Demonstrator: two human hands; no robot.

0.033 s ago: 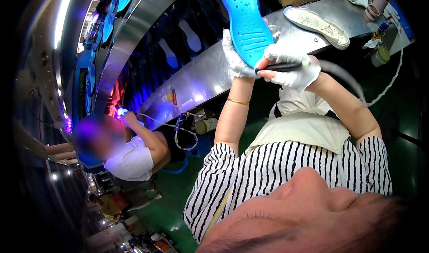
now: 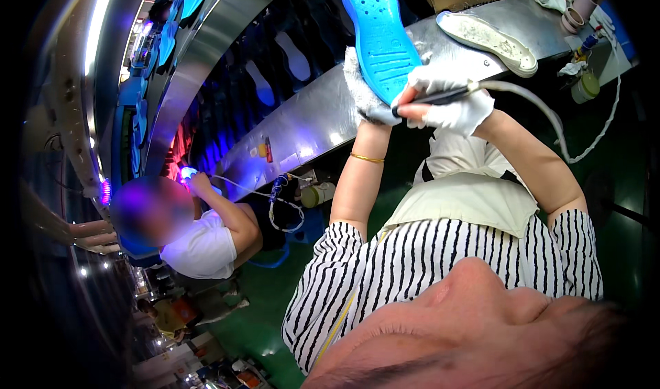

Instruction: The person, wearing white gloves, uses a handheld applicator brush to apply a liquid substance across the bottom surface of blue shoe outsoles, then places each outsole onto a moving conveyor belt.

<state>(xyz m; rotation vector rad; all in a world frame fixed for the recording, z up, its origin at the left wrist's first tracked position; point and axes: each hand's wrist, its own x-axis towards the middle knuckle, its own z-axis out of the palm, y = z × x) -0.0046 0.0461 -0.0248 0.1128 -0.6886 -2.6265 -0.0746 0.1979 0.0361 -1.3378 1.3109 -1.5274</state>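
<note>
Here we are, with the left grip (image 2: pixel 362 93) closing around the side and lower end of a blue shoe sole (image 2: pixel 383 35), which is spanning the metal counter (image 2: pixel 302 124) from above, its lower end sitting by the near edge. The right grip (image 2: pixel 462 116) is pinching a black pen-shaped tool (image 2: pixel 440 98), with a pale hose (image 2: pixel 512 86) trailing from its back end. The tip is hovering right at the sole's lower rim; whether it's touching, I can't tell.

Here's the danger: the hose could be tugging, or the fingers slipping on that slim barrel, and the tip could be skidding into the blue rim or the left glove.

Counting up: one blue sole, one tool, one hose are in play; one cream sole (image 2: pixel 491 40) is lying towards the counter's far edge; two pinkish rolls (image 2: pixel 586 2) are sitting at its right end; two pale soles (image 2: pixel 260 83) are lying beyond the far edge.
</note>
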